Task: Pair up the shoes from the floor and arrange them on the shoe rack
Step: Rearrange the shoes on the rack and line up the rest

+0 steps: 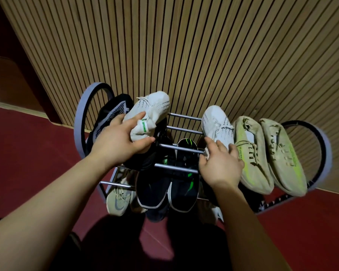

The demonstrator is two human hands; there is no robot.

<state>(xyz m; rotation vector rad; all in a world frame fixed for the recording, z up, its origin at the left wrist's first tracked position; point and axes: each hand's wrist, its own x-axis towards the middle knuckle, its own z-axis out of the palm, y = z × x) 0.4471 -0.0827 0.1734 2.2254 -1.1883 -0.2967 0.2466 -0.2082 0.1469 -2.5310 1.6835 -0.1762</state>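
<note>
A metal shoe rack (181,149) with round end hoops stands against a slatted wooden wall. My left hand (118,138) grips the heel of a white knit sneaker (152,110) held over the rack's top left. My right hand (220,163) holds the heel of the matching white sneaker (216,122), which lies on the top bars. Two beige sneakers with yellow-green stripes (270,153) sit side by side at the top right. A black mesh shoe (110,114) lies at the top left. Below the bars rests a black pair with green marks (168,184).
A beige sneaker (118,198) sits on the lower left level. The floor (37,153) is dark red. More dark shoes lie under the rack at the right, partly hidden. A shadow covers the floor near my feet.
</note>
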